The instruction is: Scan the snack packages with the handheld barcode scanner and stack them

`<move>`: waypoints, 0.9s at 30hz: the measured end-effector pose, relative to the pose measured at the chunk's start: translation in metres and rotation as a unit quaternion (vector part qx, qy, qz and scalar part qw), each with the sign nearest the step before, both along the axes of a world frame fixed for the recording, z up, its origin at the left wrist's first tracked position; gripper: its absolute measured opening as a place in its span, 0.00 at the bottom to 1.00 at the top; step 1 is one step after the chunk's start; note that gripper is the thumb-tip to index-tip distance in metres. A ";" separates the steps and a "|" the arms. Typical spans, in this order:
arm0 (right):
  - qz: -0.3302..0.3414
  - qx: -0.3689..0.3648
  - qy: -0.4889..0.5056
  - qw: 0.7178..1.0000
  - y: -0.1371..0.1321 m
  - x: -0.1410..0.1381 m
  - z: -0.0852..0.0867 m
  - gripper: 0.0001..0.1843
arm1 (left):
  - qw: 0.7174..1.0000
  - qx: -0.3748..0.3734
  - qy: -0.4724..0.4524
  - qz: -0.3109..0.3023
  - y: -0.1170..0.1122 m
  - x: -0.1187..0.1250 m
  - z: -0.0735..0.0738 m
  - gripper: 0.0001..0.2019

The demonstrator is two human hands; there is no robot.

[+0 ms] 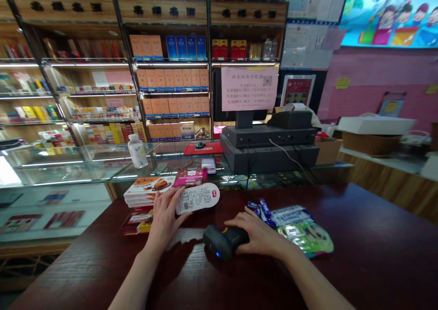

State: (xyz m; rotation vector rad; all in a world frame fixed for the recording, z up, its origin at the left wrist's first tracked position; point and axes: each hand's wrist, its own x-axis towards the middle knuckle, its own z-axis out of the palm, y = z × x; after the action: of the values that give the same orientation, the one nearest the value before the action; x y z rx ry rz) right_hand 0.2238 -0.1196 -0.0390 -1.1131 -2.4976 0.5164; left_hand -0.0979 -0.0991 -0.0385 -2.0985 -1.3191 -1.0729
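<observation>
My left hand (pixel 167 212) pinches the left end of a white, round-ended package (pixel 201 198) with printed text, a barcode and a red logo. Close behind that hand is a stack of boxes, topped by a white and orange Dove box (pixel 150 184). A maroon and pink package (pixel 190 177) lies beside the stack. The fingers of my right hand (pixel 255 232) are closed around the handle of a black barcode scanner (pixel 219 242), whose head points left and shows a blue light. To the right of this hand lie blue wrapped bars (pixel 262 212) and a green pouch (pixel 306 237).
A monitor with a pink paper sign (pixel 249 89) stands on a dark cash drawer (pixel 270 155) at the back. A white bottle (pixel 137 151) and a computer mouse (pixel 200 145) are on the glass counter. Lit shelves of boxes line the wall.
</observation>
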 end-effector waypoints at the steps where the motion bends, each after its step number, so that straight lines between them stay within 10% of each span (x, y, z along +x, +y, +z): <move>1: 0.001 -0.008 0.010 1.000 -0.001 0.001 0.003 0.36 | 1.000 0.002 0.000 0.000 0.000 0.001 0.000 0.36; 14: -0.139 -0.080 0.371 0.915 0.007 -0.018 -0.003 0.26 | 0.998 -0.004 0.039 -0.053 -0.011 0.027 0.005 0.34; 27: -0.139 -0.096 0.454 0.875 0.010 -0.024 -0.008 0.18 | 0.994 -0.050 -0.067 -0.068 -0.010 0.033 -0.002 0.39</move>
State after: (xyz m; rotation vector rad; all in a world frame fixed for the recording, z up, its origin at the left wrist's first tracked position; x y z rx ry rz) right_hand 0.2002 -0.1099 -0.0470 -0.9522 -1.4689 0.9450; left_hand -0.0644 -0.1090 -0.0406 -2.2526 -1.3332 -1.2467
